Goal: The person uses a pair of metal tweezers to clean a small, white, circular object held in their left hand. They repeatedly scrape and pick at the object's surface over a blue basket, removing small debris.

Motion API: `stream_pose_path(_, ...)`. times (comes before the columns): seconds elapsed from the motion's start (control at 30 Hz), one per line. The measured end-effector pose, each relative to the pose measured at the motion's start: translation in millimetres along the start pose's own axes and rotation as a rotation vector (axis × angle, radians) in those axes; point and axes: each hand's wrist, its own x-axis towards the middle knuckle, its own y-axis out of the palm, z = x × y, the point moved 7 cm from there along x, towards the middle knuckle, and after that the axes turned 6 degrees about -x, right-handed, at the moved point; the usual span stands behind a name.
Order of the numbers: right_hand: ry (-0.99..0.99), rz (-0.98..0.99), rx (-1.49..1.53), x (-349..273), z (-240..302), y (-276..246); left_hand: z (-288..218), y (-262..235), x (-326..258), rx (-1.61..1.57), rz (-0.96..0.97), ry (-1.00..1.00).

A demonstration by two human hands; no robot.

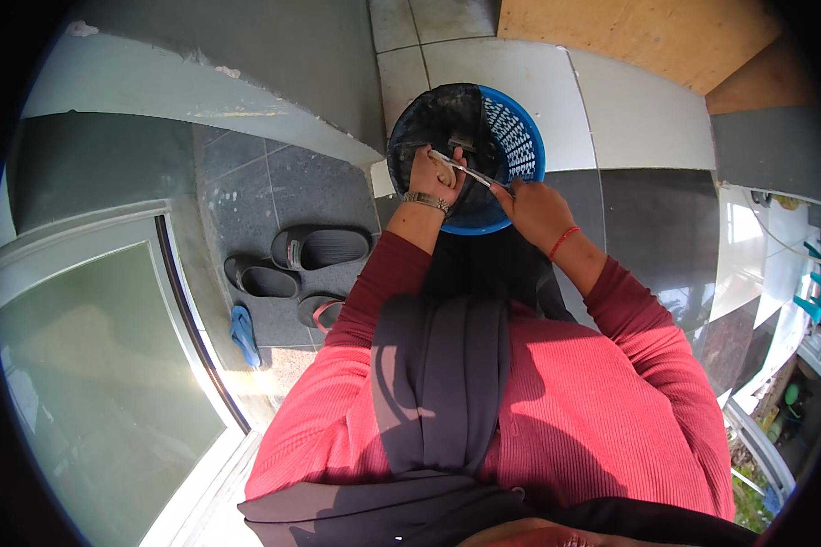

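My left hand [431, 176], a metal watch at its wrist, is closed around a small pale tan piece whose kind I cannot make out. In my right hand [536, 213], with a red band at the wrist, is a thin knife [473, 171]. Its blade points left and lies against or just over the pale piece. Both hands are above a round blue plastic basket [535, 137] with perforated sides. A black plastic bag [438, 111] lines much of the basket, and its contents are too dark to tell.
Left of me, dark slides [336, 248] and a blue flip-flop [242, 335] lie on grey tiles. A low wall [274, 118] runs beside the basket, and a glazed door [109, 365] is at left. A wooden board [648, 36] stands at the far right.
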Motion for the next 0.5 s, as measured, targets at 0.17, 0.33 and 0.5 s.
stream_pose_path(0.17, -0.003, -0.020, 0.010, 0, 1, -2, 0, -1, 9, -0.090, 0.021, -0.010)
stream_pose_path(0.33, 0.021, -0.029, -0.020, 2, 7, -6, -4, -4, 15, -0.106, 0.059, -0.033)
stream_pose_path(0.5, 0.018, 0.044, 0.265, 2, -8, 3, -5, 2, 5, -0.110, 0.035, -0.006)
